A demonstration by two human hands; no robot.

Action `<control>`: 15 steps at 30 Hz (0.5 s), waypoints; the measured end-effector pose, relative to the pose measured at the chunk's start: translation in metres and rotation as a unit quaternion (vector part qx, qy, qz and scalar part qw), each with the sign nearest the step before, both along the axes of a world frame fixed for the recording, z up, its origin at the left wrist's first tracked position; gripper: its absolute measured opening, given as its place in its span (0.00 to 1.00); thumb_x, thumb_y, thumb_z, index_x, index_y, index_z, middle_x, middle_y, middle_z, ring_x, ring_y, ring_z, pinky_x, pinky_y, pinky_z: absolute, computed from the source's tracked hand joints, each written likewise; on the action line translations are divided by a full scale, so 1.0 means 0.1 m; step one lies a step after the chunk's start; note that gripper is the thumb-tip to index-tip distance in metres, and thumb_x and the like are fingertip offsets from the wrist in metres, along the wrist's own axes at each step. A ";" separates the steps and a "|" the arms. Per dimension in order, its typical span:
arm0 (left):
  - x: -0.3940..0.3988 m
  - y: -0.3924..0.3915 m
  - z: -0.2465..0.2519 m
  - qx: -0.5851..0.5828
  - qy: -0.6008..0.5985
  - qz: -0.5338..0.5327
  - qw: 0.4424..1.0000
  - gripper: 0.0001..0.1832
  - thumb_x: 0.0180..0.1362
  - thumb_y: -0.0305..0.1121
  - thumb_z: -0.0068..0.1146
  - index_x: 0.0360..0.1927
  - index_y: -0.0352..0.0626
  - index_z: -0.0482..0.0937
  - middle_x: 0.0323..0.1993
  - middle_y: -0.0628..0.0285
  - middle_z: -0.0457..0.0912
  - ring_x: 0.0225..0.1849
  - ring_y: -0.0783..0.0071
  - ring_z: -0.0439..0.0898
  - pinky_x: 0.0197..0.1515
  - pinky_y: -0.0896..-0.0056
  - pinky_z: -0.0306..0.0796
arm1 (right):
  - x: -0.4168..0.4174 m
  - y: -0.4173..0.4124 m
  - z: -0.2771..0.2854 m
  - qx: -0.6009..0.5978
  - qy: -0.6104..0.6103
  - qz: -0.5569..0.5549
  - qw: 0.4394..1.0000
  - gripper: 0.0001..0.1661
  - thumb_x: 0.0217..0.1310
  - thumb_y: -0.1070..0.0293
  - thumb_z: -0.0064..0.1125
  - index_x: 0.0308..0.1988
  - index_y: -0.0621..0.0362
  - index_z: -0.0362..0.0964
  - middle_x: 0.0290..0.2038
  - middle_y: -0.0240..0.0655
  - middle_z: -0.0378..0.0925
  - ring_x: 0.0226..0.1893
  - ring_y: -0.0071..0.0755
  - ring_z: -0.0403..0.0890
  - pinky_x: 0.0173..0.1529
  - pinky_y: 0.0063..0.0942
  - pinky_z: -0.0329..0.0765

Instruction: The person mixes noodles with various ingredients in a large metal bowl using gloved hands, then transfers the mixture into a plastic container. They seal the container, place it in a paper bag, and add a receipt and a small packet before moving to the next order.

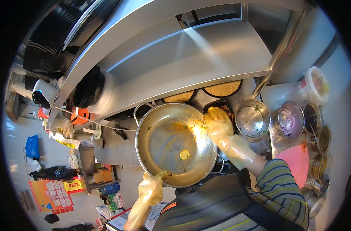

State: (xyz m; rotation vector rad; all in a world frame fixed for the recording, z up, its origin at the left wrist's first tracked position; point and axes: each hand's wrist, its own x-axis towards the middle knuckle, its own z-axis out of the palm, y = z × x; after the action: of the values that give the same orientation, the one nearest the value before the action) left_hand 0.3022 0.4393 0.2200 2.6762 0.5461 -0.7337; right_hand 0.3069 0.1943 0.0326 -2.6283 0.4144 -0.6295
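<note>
A wide two-handled steel pan (pixel 166 144) is tilted in front of me, its inside smeared with yellow-orange sauce and flecked with green bits. One pale yellow slice (pixel 185 154) lies on its bottom. My left hand (pixel 151 187), in a translucent glove, grips the near-left rim with the fingertips over the inside. My right hand (pixel 220 124), also gloved and stained yellow at the fingers, is at the pan's right rim. It partly covers a black container (pixel 215 104) of dark reddish food. Whether the right fingers hold anything is hidden.
Right of the container stand a steel pot (pixel 251 118), a bowl of sliced red onion (pixel 288 121), a white tub (pixel 315 85) and a pink sheet (pixel 292 164). Two round tan-filled trays (pixel 223 88) sit beneath a steel shelf (pixel 192 57). A white cable (pixel 106 126) reaches the pan's left side.
</note>
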 end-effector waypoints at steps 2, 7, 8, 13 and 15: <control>-0.03 -0.04 0.13 0.034 0.017 -0.010 0.999 0.23 0.50 0.44 0.59 0.47 0.42 0.75 0.40 0.55 0.80 0.41 0.63 0.79 0.41 0.70 0.71 | -0.08 0.51 -0.27 0.336 -0.072 0.207 0.916 0.14 0.49 0.68 0.50 0.39 0.54 0.74 0.44 0.38 0.73 0.49 0.39 0.72 0.57 0.34 0.67; 0.05 0.18 -0.12 0.038 0.012 -0.194 0.980 0.18 0.51 0.41 0.57 0.47 0.54 0.76 0.43 0.56 0.79 0.44 0.62 0.78 0.43 0.70 0.71 | -0.34 0.89 0.18 0.316 0.042 0.448 0.835 0.18 0.59 0.67 0.48 0.50 0.53 0.71 0.54 0.42 0.69 0.60 0.41 0.64 0.61 0.33 0.64; -0.01 0.22 -0.07 0.028 0.004 -0.175 0.984 0.18 0.51 0.40 0.56 0.47 0.56 0.77 0.44 0.56 0.79 0.45 0.62 0.78 0.43 0.70 0.71 | -0.34 0.94 0.13 0.312 0.021 0.453 0.835 0.17 0.60 0.67 0.48 0.50 0.54 0.71 0.54 0.42 0.69 0.60 0.41 0.64 0.62 0.33 0.63; 0.09 -0.08 -0.02 0.019 0.051 -0.084 0.995 0.17 0.52 0.40 0.54 0.47 0.55 0.76 0.44 0.55 0.78 0.45 0.62 0.78 0.45 0.69 0.71 | -0.12 0.47 -0.33 0.030 0.228 0.304 0.924 0.28 0.68 0.57 0.25 0.63 0.52 0.52 0.68 0.38 0.43 0.68 0.38 0.47 0.70 0.33 0.46; 0.04 -0.21 0.16 -0.018 0.049 0.001 0.999 0.19 0.52 0.42 0.54 0.47 0.51 0.76 0.43 0.54 0.79 0.44 0.63 0.79 0.46 0.69 0.70 | -0.02 0.43 -0.08 0.121 0.292 0.202 0.927 0.29 0.68 0.56 0.23 0.66 0.50 0.46 0.69 0.35 0.36 0.68 0.37 0.45 0.70 0.34 0.45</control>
State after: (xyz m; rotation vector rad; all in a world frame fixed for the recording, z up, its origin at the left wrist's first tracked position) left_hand 0.3061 0.4181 0.2355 2.6172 0.5530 -0.8690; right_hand 0.3053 0.2375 0.0241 -2.5007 0.0889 0.3308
